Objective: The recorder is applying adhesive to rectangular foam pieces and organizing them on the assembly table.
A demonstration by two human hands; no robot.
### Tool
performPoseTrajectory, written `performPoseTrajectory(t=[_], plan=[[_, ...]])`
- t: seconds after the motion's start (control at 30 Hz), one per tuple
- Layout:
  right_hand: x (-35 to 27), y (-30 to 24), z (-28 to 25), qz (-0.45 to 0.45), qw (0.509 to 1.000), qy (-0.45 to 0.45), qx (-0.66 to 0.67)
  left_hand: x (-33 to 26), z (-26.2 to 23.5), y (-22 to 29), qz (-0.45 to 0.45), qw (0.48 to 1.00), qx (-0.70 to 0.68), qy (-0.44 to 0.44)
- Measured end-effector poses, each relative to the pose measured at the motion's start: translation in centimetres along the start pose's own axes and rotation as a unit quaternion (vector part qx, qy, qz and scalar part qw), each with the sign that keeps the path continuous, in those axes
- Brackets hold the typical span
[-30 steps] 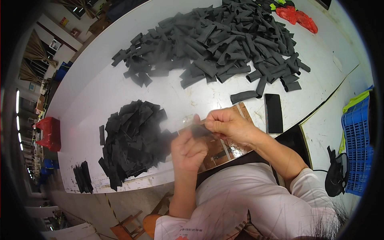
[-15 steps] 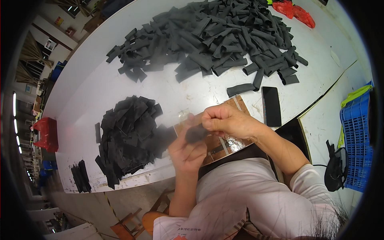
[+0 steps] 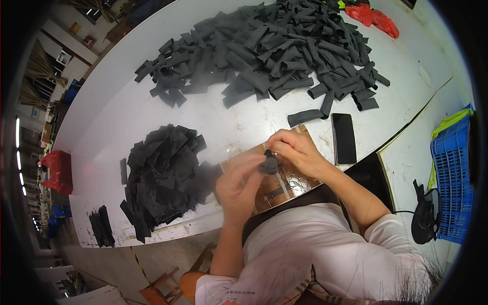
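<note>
My left hand [image 3: 238, 185] and my right hand [image 3: 294, 151] meet over a brown board [image 3: 284, 185] at the near edge of the white table [image 3: 127, 101]. Between their fingertips they hold one small dark grey foam piece [image 3: 268, 165]; the left thumb and fingers pinch it from below, the right fingers grip its top. A heap of flat black pieces [image 3: 162, 173] lies just left of my left hand. A large pile of grey foam tubes [image 3: 274, 51] covers the far middle of the table.
A black phone [image 3: 343, 138] lies right of the board, with one loose grey tube [image 3: 305, 117] beyond it. Red bags [image 3: 373, 15] sit at the far right. A blue crate [image 3: 450, 178] stands at the right, a red bin [image 3: 58, 170] at the left.
Both hands have stayed together over the board, working the small grey piece; the piece now shows more clearly between the fingertips. The view shifted slightly.
</note>
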State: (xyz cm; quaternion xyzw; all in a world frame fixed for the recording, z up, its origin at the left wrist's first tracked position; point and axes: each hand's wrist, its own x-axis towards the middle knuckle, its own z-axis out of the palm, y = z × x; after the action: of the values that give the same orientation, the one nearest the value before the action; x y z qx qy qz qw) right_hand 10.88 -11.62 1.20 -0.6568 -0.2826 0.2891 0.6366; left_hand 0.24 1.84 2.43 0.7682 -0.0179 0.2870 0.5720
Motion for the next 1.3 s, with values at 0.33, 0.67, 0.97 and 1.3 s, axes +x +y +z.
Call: performPoseTrajectory(t=[0.33,0.67,0.97,1.3], plan=[[-1.0,-1.2,0.4,-0.176,0.867,-0.095,-0.456,-2.4,1.6,-1.1,-0.142,0.942,-0.268,0.142],[-1.3,3.2,-0.1,-0.176,0.953,-0.086,-0.233,2.5,1.5,0.7,-0.219,0.958,0.041,-0.181],[-0.4,-1.0,-0.4,-0.100,0.917,-0.108,-0.371,0.7,0.9,1.0,0.000,0.993,-0.119,0.006],[-0.2,-1.8,-0.3,-0.142,0.907,-0.161,-0.361,-2.9,0.8,-1.2,-0.186,0.958,-0.080,0.203]])
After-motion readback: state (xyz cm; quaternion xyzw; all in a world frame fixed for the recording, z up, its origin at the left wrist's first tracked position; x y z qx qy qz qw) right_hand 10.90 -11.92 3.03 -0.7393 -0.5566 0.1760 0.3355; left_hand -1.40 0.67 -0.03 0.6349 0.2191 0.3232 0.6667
